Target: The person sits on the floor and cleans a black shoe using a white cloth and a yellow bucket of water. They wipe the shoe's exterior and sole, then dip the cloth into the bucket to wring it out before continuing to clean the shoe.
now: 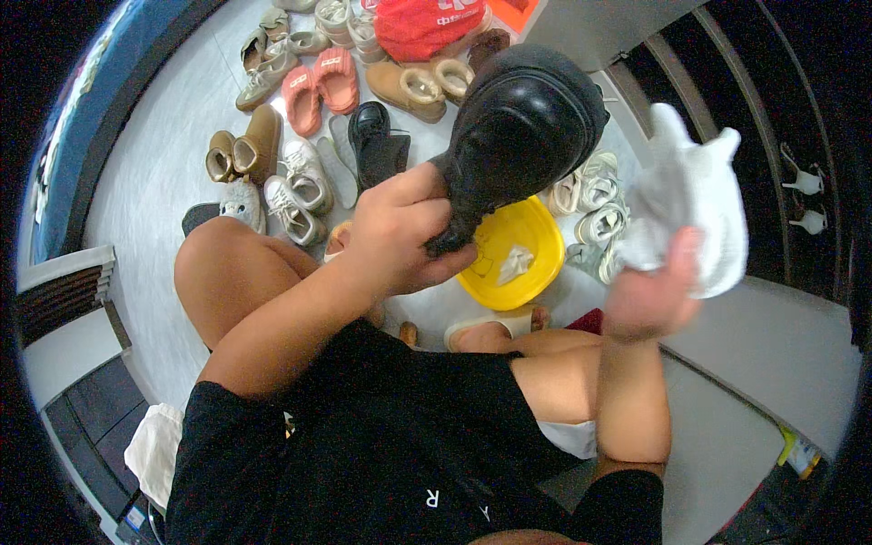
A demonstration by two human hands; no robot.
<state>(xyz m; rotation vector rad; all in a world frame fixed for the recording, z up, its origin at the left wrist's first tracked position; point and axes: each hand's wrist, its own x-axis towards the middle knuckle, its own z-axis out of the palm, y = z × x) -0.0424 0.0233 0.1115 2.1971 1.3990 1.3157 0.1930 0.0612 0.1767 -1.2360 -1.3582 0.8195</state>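
My left hand (412,235) grips a black leather shoe (531,129) at its narrower end and holds it up above the floor, its rounded toe pointing away. To the right, my right hand (654,289) is shut on a white cloth (712,204), blurred and standing apart from the shoe. Below the shoe a yellow plastic basin (545,238) rests on the floor, partly covered by the shoe and hand. A crumpled white wipe or tissue (516,264) lies in it. Another black shoe (371,126) lies on the floor beyond my left hand, beside a grey insole (338,170).
White sneakers (300,191), brown fur-lined boots (255,146), pink slippers (320,88) and tan fur-lined shoes (409,88) stand ahead. More pale shoes (599,197) are right of the basin. A red bag (429,27) lies at the back. An open shoe cabinet (736,102) stands at right.
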